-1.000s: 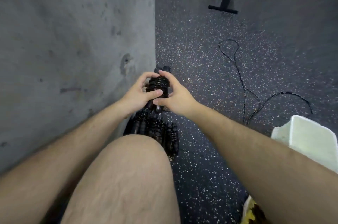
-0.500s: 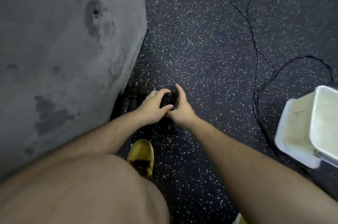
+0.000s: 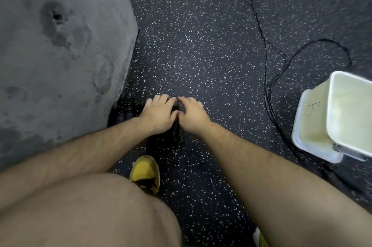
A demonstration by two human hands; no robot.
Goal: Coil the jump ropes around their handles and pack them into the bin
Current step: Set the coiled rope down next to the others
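A coiled black jump rope (image 3: 177,133) lies on the speckled floor, mostly hidden under my hands. My left hand (image 3: 159,114) and my right hand (image 3: 191,114) rest side by side on top of it, palms down, fingers stretched forward and thumbs touching. Left of them, several more coiled black ropes (image 3: 126,108) are piled against the wall. One loose black jump rope (image 3: 267,69) trails uncoiled across the floor to the right. The white bin (image 3: 342,142) stands at the right edge, open.
A grey concrete wall (image 3: 60,49) fills the left side. A white lid (image 3: 308,123) lies by the bin's left side. My yellow shoe (image 3: 145,172) is on the floor just behind the hands, and my knee fills the lower left.
Both hands have lowered the coiled rope to the floor beside the pile. Their fingers have gone from gripping it to lying flat over it. The view has tilted down.
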